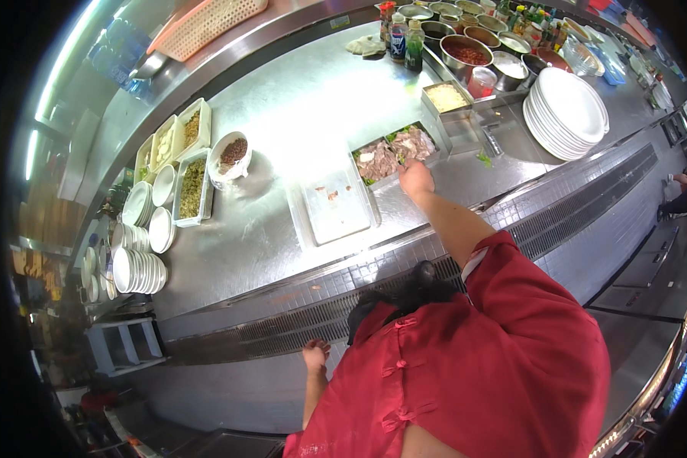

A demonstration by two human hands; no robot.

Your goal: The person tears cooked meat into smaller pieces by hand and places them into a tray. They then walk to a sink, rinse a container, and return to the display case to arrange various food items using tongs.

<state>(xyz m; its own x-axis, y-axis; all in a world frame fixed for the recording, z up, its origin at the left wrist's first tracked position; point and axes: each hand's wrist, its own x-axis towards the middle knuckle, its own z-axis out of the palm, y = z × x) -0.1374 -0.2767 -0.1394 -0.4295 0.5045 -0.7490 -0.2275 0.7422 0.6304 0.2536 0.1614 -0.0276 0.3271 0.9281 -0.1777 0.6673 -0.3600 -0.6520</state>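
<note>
My right hand (417,176) reaches to the front edge of two adjoining metal trays of sliced meat with green leaves, the left tray (376,162) and the right tray (414,143). Its fingertips are at the place where the trays meet; whether they grip the edge or a piece of food is hidden. Left of the trays lies a shallow translucent plastic tray (338,213) with a few brown scraps in it. My left hand (316,354) hangs low beside my red shirt, away from the counter, fingers loosely curled and nothing visible in them.
A stack of white plates (567,114) stands at the right, near sauce bowls (466,54), bottles (414,46) and a metal tub of chopped pale food (445,97). Left are a white bowl of dark red food (230,156), plastic food tubs (193,189) and stacked dishes (139,270). A floor grate (297,326) runs below.
</note>
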